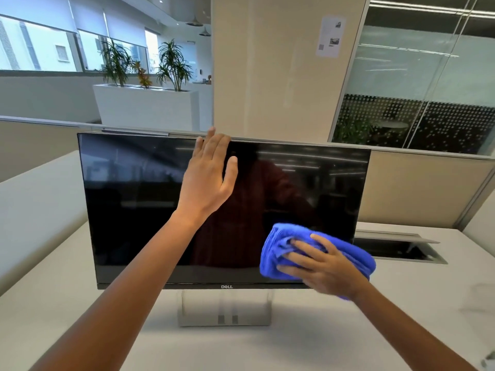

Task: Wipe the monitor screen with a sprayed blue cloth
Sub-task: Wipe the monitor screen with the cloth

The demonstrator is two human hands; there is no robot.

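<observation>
Our two forearms enter from the near edge and reach away toward the monitor point(222, 207), which stands on its stand point(224, 307) on the white desk point(80, 303), its screen dark and reflecting the room.

On the left, our left hand point(207, 178) is raised in front of the upper middle of the screen, palm forward, fingers point(214, 145) spread loosely and reaching the top bezel. It grips nothing. Whether the palm actually touches the glass or only the fingertips steady the top edge, we cannot tell.

Further right, our right hand point(318, 266) presses the blue cloth point(284, 247) flat against the lower right corner of the screen, fingers splayed over the bunched folds rather than pinching them. The cloth overlaps the bottom bezel and spills past the right edge of the frame.

We judge the wiping itself to be in hand, with the left hand bracing the monitor against the push. The next move calls for steady, even pressure while we sweep the cloth across glass not yet covered, keeping the brace so the panel does not tilt.

Motion blur softens the right hand and cloth, so we cannot see dampness. The corner under the cloth is hidden. At the far right, a faint object at the desk's edge is too blurred to name.
</observation>
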